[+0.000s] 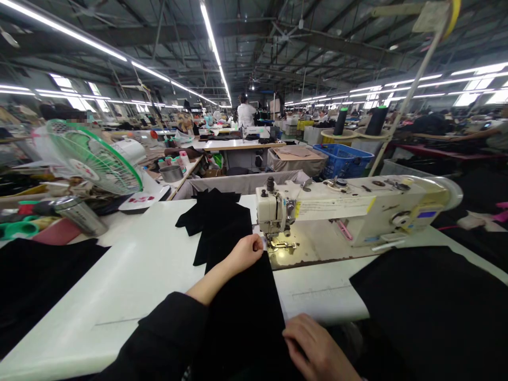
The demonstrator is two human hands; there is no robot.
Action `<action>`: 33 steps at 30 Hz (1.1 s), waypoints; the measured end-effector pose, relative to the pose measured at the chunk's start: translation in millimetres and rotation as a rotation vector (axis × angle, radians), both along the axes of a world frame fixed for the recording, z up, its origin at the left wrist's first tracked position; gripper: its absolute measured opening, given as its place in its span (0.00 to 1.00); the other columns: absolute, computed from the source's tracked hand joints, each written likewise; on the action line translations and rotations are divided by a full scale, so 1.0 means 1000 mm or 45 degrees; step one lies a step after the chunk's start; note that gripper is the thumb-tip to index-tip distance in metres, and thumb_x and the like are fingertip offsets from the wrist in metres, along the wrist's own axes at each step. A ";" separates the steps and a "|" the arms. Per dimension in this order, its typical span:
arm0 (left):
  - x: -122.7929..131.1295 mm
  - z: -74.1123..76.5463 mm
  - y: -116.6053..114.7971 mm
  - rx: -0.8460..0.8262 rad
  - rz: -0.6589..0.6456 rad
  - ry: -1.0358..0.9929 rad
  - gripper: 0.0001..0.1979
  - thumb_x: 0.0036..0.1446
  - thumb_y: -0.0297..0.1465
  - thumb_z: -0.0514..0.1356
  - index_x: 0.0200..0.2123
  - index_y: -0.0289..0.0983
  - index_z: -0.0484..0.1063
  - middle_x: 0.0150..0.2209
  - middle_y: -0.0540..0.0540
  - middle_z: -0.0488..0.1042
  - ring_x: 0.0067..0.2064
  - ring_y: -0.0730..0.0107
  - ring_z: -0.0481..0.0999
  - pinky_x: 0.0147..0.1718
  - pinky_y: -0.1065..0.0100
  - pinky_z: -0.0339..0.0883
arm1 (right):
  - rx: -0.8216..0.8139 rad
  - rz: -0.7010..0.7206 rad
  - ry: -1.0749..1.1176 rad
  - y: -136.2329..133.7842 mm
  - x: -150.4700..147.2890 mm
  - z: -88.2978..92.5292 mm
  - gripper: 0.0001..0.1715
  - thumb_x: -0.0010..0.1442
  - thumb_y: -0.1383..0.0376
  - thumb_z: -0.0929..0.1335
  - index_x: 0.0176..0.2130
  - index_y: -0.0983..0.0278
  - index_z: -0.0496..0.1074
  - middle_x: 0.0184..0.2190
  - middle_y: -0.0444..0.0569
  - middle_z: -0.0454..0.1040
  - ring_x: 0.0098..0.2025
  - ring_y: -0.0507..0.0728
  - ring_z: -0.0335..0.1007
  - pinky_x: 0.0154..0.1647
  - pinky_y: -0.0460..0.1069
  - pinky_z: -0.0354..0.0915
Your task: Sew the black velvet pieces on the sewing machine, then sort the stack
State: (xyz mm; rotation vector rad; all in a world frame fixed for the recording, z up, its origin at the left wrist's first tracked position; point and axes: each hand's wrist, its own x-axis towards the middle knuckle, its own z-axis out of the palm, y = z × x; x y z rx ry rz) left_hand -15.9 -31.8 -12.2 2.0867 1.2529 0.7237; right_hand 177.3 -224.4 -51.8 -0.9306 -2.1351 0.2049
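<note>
**Touching the long, flat piece of black cloth (242, 312) at the lit needle end**

And there's your left hand (246, 254), laid on the black cloth just beside the metal presser foot (270, 242) of the cream-white sewing machine (387, 203)! Your fingers curl inward there; whether they pinch the cloth, I can't tell. Down nearer you, your right hand (319, 349) sits at the cloth's right edge, fingers bent, their grip too hidden to call. The black cloth runs over the pale, glossy desk (154, 259) from you to the machine's left, where jagged-edged black cloth pieces (216, 214) overlap at its far end.

Over on your right, a broad black fabric panel (428, 301) drapes across the desk's front edge. Out left, another dark fabric piece (43, 286) lies near the brushed-steel bottle (81, 214), with the green-rimmed white fan (99, 159) behind. Beyond the machine sits a blue plastic basket (343, 161), and farther back, a person in a white top (246, 115)!
</note>
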 end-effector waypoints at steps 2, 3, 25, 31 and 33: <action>0.004 0.000 0.009 -0.053 0.054 0.014 0.06 0.44 0.23 0.59 0.23 0.39 0.65 0.24 0.53 0.70 0.28 0.72 0.68 0.29 0.71 0.60 | 0.024 -0.048 -0.052 0.002 -0.001 0.003 0.16 0.58 0.79 0.59 0.39 0.62 0.66 0.30 0.48 0.72 0.32 0.56 0.69 0.31 0.50 0.68; 0.007 0.000 0.014 -0.076 0.086 0.031 0.07 0.43 0.23 0.60 0.23 0.39 0.64 0.24 0.53 0.70 0.27 0.72 0.68 0.28 0.72 0.60 | 0.036 -0.075 -0.064 0.004 -0.001 0.004 0.15 0.59 0.78 0.59 0.39 0.62 0.66 0.31 0.49 0.72 0.32 0.57 0.69 0.32 0.51 0.68; 0.016 0.022 -0.066 0.508 0.160 0.631 0.12 0.58 0.29 0.61 0.46 0.34 0.69 0.49 0.36 0.71 0.52 0.52 0.70 0.49 0.53 0.66 | 0.111 -0.073 -0.064 0.012 -0.001 0.005 0.17 0.59 0.77 0.60 0.43 0.63 0.70 0.41 0.53 0.76 0.45 0.60 0.73 0.47 0.57 0.73; -0.013 -0.004 -0.147 0.456 -0.579 0.468 0.19 0.59 0.20 0.53 0.52 0.36 0.69 0.51 0.40 0.74 0.52 0.60 0.72 0.51 0.62 0.71 | 0.065 -0.084 -0.060 0.020 -0.004 0.010 0.18 0.59 0.77 0.61 0.44 0.63 0.71 0.39 0.53 0.76 0.44 0.60 0.73 0.46 0.57 0.73; -0.019 -0.009 -0.144 0.539 -0.612 0.489 0.23 0.59 0.21 0.53 0.58 0.34 0.65 0.56 0.38 0.72 0.58 0.57 0.69 0.56 0.58 0.69 | 0.053 -0.091 -0.072 0.027 -0.005 0.011 0.17 0.59 0.77 0.61 0.44 0.64 0.71 0.39 0.53 0.76 0.44 0.60 0.73 0.46 0.57 0.72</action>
